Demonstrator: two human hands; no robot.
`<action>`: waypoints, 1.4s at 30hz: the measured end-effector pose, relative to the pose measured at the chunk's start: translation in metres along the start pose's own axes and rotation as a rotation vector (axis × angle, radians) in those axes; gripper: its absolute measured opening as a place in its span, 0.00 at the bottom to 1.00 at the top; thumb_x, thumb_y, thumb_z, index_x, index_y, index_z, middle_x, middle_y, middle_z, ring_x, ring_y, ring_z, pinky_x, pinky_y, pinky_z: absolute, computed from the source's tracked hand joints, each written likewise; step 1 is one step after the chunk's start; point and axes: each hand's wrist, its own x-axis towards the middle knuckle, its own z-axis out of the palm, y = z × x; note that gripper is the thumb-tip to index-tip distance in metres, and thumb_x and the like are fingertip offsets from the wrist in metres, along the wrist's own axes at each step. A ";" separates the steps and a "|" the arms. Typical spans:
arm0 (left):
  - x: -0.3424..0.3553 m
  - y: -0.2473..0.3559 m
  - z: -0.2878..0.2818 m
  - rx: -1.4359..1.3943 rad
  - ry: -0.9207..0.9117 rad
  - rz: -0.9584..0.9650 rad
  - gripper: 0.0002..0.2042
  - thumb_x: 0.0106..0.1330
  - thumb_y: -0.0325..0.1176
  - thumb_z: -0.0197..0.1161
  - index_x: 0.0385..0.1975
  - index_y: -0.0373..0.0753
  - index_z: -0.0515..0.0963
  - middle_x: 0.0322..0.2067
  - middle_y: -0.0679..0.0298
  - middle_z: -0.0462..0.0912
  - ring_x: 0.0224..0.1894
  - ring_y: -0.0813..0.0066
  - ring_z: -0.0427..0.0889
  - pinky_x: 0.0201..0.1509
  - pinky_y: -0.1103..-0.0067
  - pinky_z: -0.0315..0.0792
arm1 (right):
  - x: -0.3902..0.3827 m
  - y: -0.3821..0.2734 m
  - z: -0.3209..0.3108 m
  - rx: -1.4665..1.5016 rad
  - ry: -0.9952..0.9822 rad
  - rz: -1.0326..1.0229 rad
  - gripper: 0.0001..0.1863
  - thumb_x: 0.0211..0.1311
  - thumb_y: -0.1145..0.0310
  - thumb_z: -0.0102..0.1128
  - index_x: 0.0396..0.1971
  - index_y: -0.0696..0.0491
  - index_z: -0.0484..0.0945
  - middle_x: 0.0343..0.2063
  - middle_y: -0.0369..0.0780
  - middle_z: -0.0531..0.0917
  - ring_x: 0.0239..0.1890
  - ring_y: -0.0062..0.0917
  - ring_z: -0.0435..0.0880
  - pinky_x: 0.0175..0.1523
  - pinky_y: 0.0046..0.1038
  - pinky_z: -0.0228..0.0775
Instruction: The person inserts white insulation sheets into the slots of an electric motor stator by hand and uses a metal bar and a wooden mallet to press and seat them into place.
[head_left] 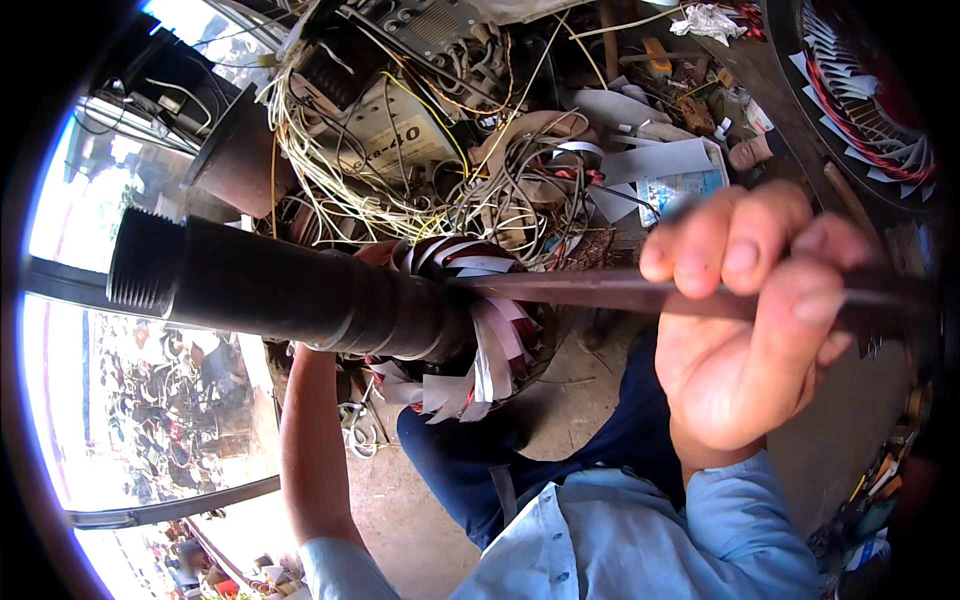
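I wear a light blue cotton button-up shirt (600,545) with its sleeves rolled back, the right cuff bunched at five o'clock, the left at seven. My forearms are bare above them. Dark navy trousers (560,450) cover my legs at six o'clock.

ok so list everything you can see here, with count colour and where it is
pipe: 1, black, threaded end at left, running across the middle
bar: 1, dark, from the pipe to the right hand
motor winding: 1, red and white paper strips, centre, behind the pipe
second winding: 1, red with white strips, top right
tangled wires: many, whitish-yellow, top centre
paper sheets: several, white, upper right of centre
trousers: dark blue, lower centre
left arm: 1, bare, reaching under the pipe; hand hidden
right hand: 1, light blue sleeve, gripping the bar at right
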 end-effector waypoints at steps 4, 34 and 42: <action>0.015 0.013 0.011 0.058 -0.081 0.061 0.25 0.57 0.28 0.73 0.56 0.31 0.77 0.49 0.55 0.85 0.52 0.68 0.82 0.57 0.73 0.75 | -0.037 -0.011 0.020 -0.041 0.054 -0.169 0.14 0.71 0.52 0.58 0.45 0.43 0.69 0.31 0.32 0.70 0.30 0.21 0.70 0.34 0.25 0.72; 0.024 0.023 0.003 0.067 -0.257 0.106 0.20 0.64 0.31 0.68 0.55 0.32 0.80 0.41 0.62 0.87 0.43 0.80 0.82 0.51 0.79 0.76 | -0.071 0.002 0.055 -0.193 0.034 -0.200 0.14 0.72 0.58 0.58 0.41 0.51 0.66 0.36 0.39 0.71 0.35 0.25 0.72 0.44 0.35 0.78; 0.014 0.039 0.005 -0.530 -0.334 -0.135 0.19 0.64 0.29 0.66 0.55 0.29 0.79 0.43 0.60 0.87 0.45 0.77 0.83 0.53 0.77 0.77 | -0.126 -0.004 0.034 -0.043 -0.083 -0.301 0.12 0.62 0.65 0.70 0.34 0.50 0.73 0.37 0.38 0.73 0.37 0.28 0.76 0.41 0.35 0.77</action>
